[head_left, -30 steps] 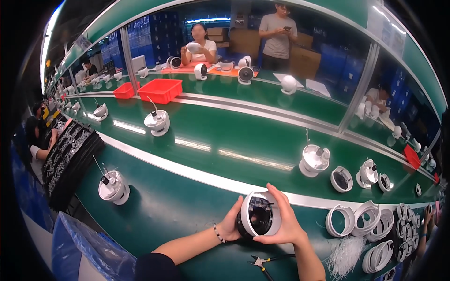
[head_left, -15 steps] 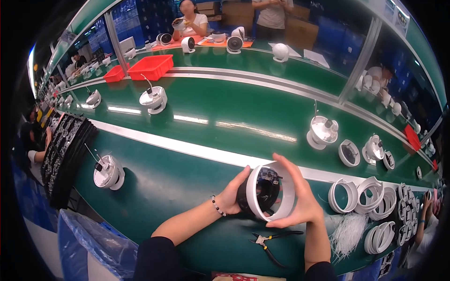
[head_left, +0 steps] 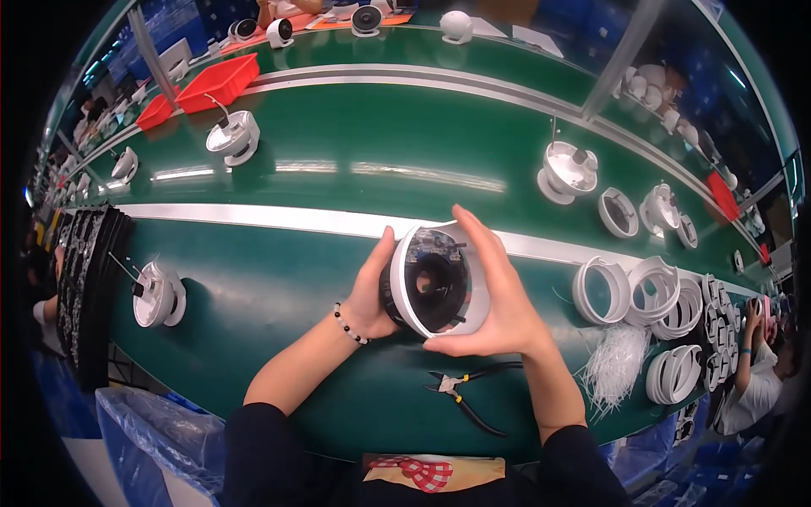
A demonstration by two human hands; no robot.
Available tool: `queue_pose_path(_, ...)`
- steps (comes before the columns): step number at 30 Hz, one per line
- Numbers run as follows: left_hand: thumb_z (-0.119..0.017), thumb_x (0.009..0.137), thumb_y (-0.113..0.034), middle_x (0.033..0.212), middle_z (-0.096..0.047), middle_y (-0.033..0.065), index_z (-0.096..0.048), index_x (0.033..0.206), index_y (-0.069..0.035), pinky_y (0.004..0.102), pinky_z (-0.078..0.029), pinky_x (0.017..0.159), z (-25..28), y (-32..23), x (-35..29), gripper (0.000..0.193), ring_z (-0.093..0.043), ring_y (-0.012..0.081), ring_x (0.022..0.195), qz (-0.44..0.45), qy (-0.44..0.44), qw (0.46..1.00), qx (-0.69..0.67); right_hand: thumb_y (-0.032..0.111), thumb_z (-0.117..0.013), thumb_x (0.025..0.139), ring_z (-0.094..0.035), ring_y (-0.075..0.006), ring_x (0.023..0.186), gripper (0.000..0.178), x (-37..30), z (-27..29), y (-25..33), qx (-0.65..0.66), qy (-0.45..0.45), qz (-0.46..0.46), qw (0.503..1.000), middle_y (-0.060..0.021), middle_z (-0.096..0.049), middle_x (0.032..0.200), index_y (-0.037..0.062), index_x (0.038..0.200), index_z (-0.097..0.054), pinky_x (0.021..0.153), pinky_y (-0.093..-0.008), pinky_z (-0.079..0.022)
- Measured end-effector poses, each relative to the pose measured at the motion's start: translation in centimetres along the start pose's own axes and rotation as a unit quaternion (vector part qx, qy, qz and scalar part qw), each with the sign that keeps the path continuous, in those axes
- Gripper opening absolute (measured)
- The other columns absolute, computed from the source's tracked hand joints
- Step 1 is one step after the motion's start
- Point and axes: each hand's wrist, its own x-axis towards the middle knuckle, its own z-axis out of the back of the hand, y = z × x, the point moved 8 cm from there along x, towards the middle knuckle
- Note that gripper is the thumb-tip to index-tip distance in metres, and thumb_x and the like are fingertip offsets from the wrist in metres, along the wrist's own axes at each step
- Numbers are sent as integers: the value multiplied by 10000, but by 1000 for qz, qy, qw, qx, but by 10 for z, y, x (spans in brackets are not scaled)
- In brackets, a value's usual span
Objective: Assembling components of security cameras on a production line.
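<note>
Between my two hands, over the near bench, is a white plastic ring [head_left: 478,297] with a round black camera-like part [head_left: 437,283] inside it. A glossy dark face and a bit of circuit board show in the ring's opening. My left hand [head_left: 368,296] is closed round the black part's left side, thumb up. My right hand [head_left: 505,306] grips the ring's right rim, its fingers on top and its thumb below. Below them on the green bench lie wire cutters [head_left: 450,384] with black handles, touched by neither hand.
Right of my hands lie white rings [head_left: 623,289] and a bundle of thin white strips [head_left: 614,365]. A white housing with wires [head_left: 155,296] stands at left beside stacked black trays [head_left: 84,287]. More housings [head_left: 568,173] sit on the green belt beyond the metal rail [head_left: 338,222].
The view has tipped downward and to the right. The ring and black part have turned between my hands, so the glossy dark face now fills more of the opening. Both hands keep their hold.
</note>
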Motion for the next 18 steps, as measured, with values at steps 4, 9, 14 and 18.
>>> queue_pose_path(4,-236,881,-547,1159,-514,142,-427,1219,-47,401,-426,910,5,1,3,633,-523,245,1048,23,-26,999,10,355,-813,447,-262,-345,1265,1102,0,-1,3,-3,25,18,1000,-204,-268,1360,-8,1323,-251,1017,-408,-234)
queue_pose_path(9,-291,888,-520,1027,-583,106,-500,1128,-22,331,-491,798,4,-2,5,591,-587,193,893,71,-44,996,23,357,-803,460,-247,-357,1268,1086,2,0,0,12,80,30,996,-217,-239,1369,-10,1320,-254,1023,-414,-217)
queue_pose_path(14,-328,890,-486,1037,-585,111,-506,1123,-21,333,-488,803,9,-1,8,550,-590,197,907,62,-70,995,25,377,-811,457,-205,-373,1280,1155,1,-1,-4,22,82,27,996,-234,-196,1381,-25,1340,-185,1035,-416,-190)
queue_pose_path(18,-346,875,-507,1064,-574,104,-490,1156,-70,358,-455,845,12,5,6,539,-570,211,955,45,-72,995,54,453,-822,450,-205,-376,1273,1267,-9,-17,-16,-20,47,-51,997,-234,-184,1381,-32,1357,-83,1030,-423,-191)
